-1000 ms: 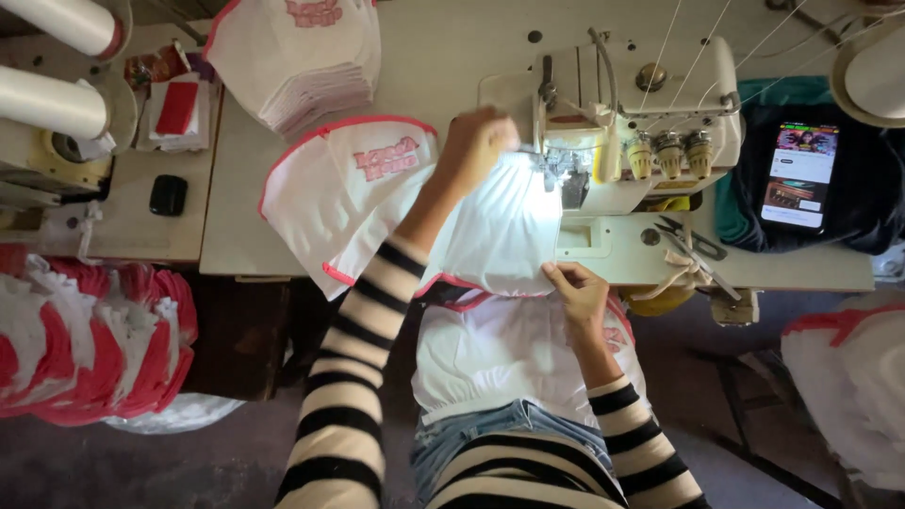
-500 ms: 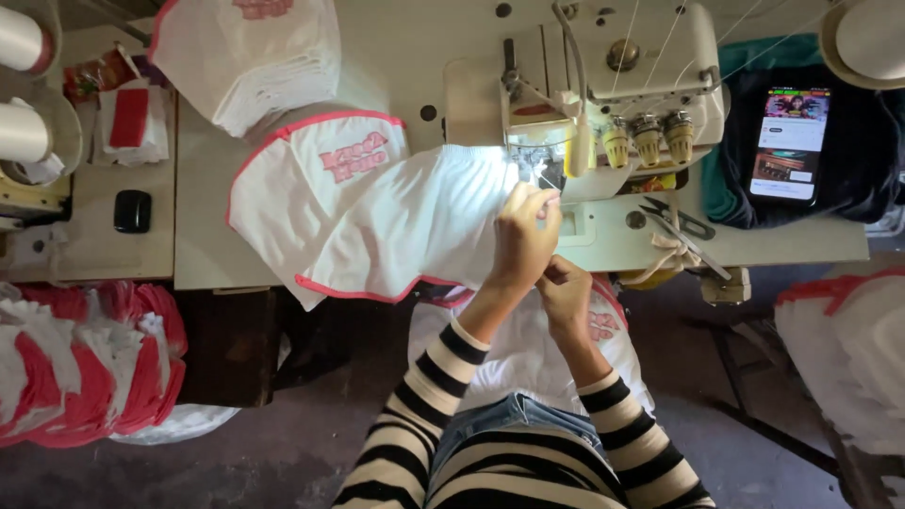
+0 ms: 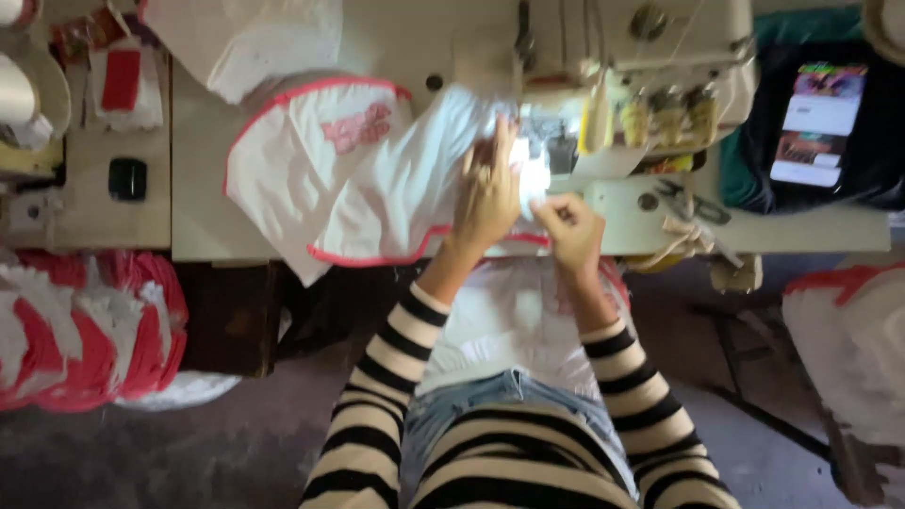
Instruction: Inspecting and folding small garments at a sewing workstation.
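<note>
Pale table (image 3: 203,160) is sitting under a sewing machine (image 3: 650,57) at 12 o'clock. White cloth (image 3: 377,179) with pink edging is lying on the table, spreading toward 9 o'clock. Left hand (image 3: 488,193) is lying flat on the cloth, fingers stretched out, pressing it beside the machine. Right hand (image 3: 568,231) is pinching the cloth edge with curled fingers. Phone (image 3: 816,123) is glowing at 2 o'clock.

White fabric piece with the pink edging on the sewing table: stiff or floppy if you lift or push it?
Probably floppy: the white fabric piece folds and creases under the left hand and droops over the table edge. Likely light, so a push would bunch it rather than slide it whole.
</note>
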